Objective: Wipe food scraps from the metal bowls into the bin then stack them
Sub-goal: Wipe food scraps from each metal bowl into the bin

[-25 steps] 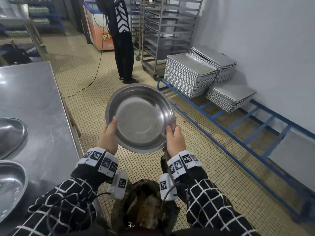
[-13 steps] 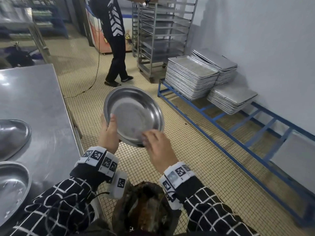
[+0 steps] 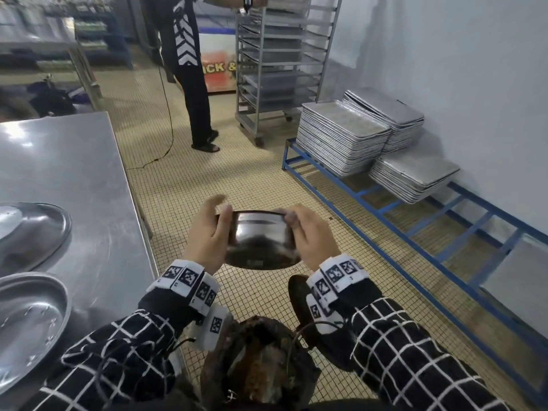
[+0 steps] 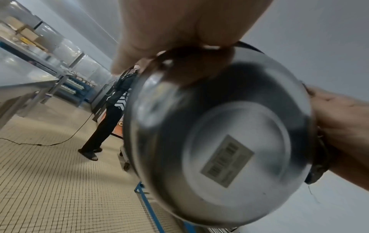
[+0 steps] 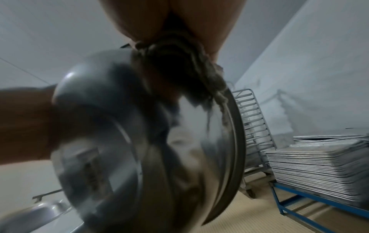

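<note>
One steel bowl (image 3: 261, 243) is held between two hands, underside up; its rim is gripped by the left hand (image 3: 207, 235) and the right hand (image 3: 314, 235), a rag (image 5: 195, 82) pinched against it.

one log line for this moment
bowl: turned bottom-up, above bin | left hand: holds rim | right hand: holds rim and rag

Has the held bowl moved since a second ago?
Yes. The bowl has flipped underside-up and dropped lower, nearer the bin, judged against the steel table.
</note>
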Tool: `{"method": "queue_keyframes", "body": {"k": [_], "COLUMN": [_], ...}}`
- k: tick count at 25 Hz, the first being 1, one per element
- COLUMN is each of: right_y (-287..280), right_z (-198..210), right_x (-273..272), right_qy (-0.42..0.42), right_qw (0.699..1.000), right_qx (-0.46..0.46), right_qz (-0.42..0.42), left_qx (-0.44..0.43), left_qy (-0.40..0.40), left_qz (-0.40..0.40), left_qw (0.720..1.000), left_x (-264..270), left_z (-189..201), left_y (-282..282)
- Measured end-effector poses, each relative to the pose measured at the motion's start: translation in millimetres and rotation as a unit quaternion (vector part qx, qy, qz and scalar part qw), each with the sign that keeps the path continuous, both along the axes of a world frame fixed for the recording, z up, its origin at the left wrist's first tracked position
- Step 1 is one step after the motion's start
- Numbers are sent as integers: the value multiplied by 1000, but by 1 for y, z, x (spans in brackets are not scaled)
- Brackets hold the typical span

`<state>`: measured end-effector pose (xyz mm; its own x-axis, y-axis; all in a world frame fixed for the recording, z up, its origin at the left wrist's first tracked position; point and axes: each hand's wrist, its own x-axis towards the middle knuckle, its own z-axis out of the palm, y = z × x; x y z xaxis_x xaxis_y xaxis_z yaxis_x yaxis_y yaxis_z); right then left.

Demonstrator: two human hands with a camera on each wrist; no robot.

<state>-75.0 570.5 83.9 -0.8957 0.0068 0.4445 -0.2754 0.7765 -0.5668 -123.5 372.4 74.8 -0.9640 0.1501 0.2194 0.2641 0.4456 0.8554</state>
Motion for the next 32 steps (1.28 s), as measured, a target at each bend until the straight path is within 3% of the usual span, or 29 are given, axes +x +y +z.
{"method": "queue_keyframes", "body": {"k": [5, 9, 12, 14, 16, 19, 23, 27, 29, 32], "right_y": [19, 17, -8, -36, -55, -60, -32, -12, -25, -57], "right_z": [4, -8, -30, -48, -57, -37, -12, -36, -51, -58], "right_x": [-11, -12, 2, 15, 22, 14, -14, -5, 12, 22], "right_qy": [-3, 80, 16, -12, 32, 83, 98, 15, -3, 35], "right_qw": [996, 967, 976, 994, 998, 994, 987, 978, 983, 996], "right_qx": [-63, -150, -164, -73, 24, 65, 3, -154, -133, -66], "right_qz": [-63, -191, -141, -80, -43, -37, -131, -143, -128, -55], "left_qx": [-72, -5, 106, 146, 162, 177, 183, 212, 225, 194], "left_qy": [22, -10, -61, -74, -72, -75, -86, -110, -111, -93], "left_qz": [-64, -9, 38, 68, 79, 57, 39, 62, 82, 90], "left_qw": [995, 1000, 992, 984, 981, 980, 979, 969, 964, 972], "left_x": [-1, -1, -3, -2, 1, 9, 14, 4, 2, 6], "left_z": [12, 11, 13, 17, 21, 26, 36, 32, 31, 31], "left_y": [0, 6, 14, 20, 24, 27, 28, 21, 19, 23]}}
